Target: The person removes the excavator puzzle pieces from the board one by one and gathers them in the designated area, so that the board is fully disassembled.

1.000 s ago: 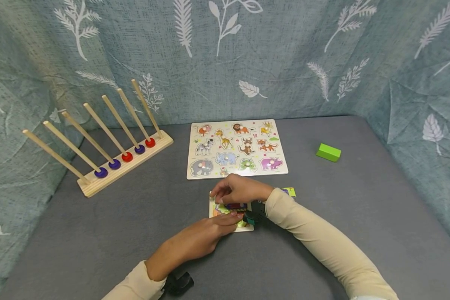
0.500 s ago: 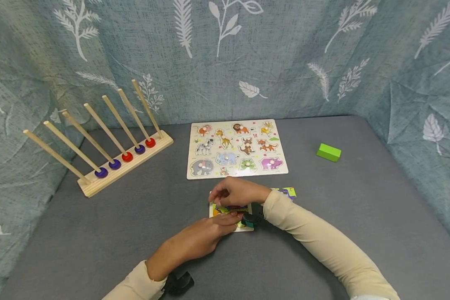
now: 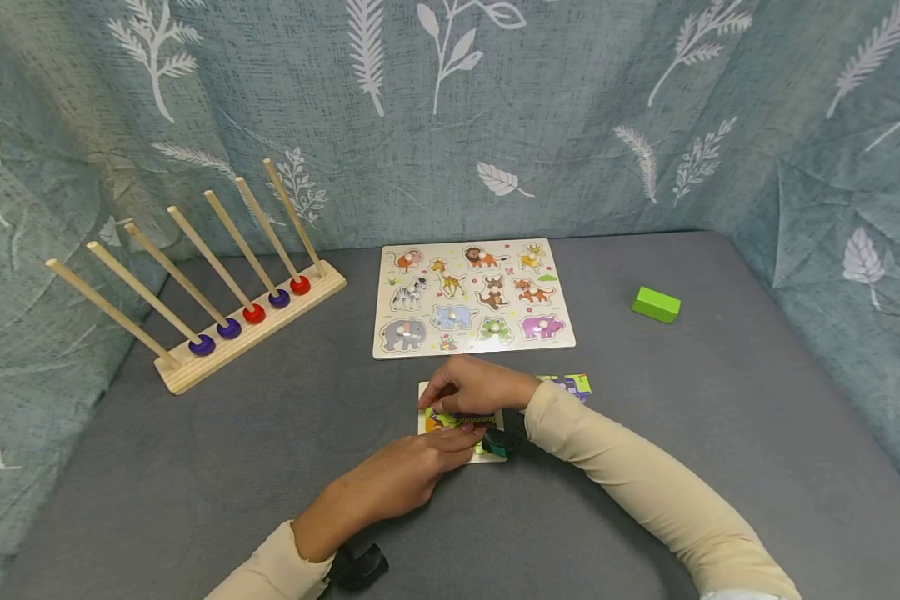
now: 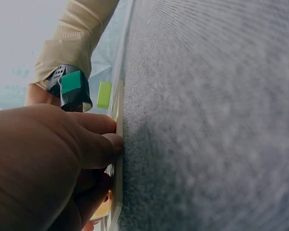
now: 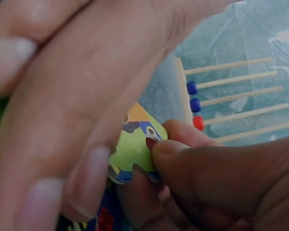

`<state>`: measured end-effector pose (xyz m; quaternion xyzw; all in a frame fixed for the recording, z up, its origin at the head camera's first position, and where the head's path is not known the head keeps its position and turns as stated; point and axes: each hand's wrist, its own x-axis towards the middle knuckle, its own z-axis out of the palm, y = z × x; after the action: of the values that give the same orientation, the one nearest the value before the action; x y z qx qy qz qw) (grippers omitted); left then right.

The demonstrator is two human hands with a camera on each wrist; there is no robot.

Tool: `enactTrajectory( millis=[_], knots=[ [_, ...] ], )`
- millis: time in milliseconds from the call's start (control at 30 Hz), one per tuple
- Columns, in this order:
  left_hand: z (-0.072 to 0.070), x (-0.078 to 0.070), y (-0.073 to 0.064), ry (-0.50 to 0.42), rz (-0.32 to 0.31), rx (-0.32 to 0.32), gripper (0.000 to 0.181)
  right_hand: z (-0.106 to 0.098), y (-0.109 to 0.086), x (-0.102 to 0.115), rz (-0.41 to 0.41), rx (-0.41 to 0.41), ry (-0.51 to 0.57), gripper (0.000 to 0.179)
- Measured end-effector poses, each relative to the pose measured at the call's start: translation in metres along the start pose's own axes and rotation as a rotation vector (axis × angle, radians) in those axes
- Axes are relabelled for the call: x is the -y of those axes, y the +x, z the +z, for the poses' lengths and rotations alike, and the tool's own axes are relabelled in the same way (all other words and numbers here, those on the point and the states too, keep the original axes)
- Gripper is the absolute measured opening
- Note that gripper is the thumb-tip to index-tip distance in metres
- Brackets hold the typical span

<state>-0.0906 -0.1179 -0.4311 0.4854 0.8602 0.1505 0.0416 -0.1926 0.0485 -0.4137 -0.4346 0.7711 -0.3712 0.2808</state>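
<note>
A small wooden jigsaw board [image 3: 422, 427] with a pale rim and a bright picture lies in front of the person, partly hidden under both hands. Thumb and finger of the right hand [image 3: 483, 385] pinch a jigsaw piece [image 5: 135, 153], green with orange and blue, over the board's upper left. The left hand [image 3: 405, 473] reaches in from the near side, its extended fingers resting on the lower part of the picture. In the left wrist view, that hand [image 4: 43, 159] has its fingertips right at the board's edge [image 4: 118, 192].
Several loose jigsaw pieces [image 3: 577, 385] lie beyond the right forearm. An animal peg puzzle [image 3: 474, 350] sits behind the board. At the left stands a wooden rack [image 3: 330, 283] of upright rods with red and purple beads; a green block [image 3: 656, 305] is at the right.
The right hand has shifted slightly down and left over the board, uncovering more of the loose pieces behind its sleeve. The left hand stays in place.
</note>
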Motion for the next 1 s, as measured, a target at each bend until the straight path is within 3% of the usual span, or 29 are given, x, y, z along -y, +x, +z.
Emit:
enactTrajectory(
  millis=[267,667,1000],
  knots=[
    [-0.0004,-0.0037,-0.0011,0.045,-0.040,0.035,0.055,0.0023,-0.0003,0.0002,-0.003,-0.034,-0.028,0.018],
    [0.0011,-0.0045,-0.0011,0.137,-0.014,-0.003,0.053,0.0040,0.0008,0.0040,0.012,-0.056,-0.046,0.018],
    [0.0009,-0.0020,-0.0021,0.106,0.023,-0.034,0.054,0.0045,-0.0031,-0.0040,-0.095,-0.061,0.038,0.018]
  ],
)
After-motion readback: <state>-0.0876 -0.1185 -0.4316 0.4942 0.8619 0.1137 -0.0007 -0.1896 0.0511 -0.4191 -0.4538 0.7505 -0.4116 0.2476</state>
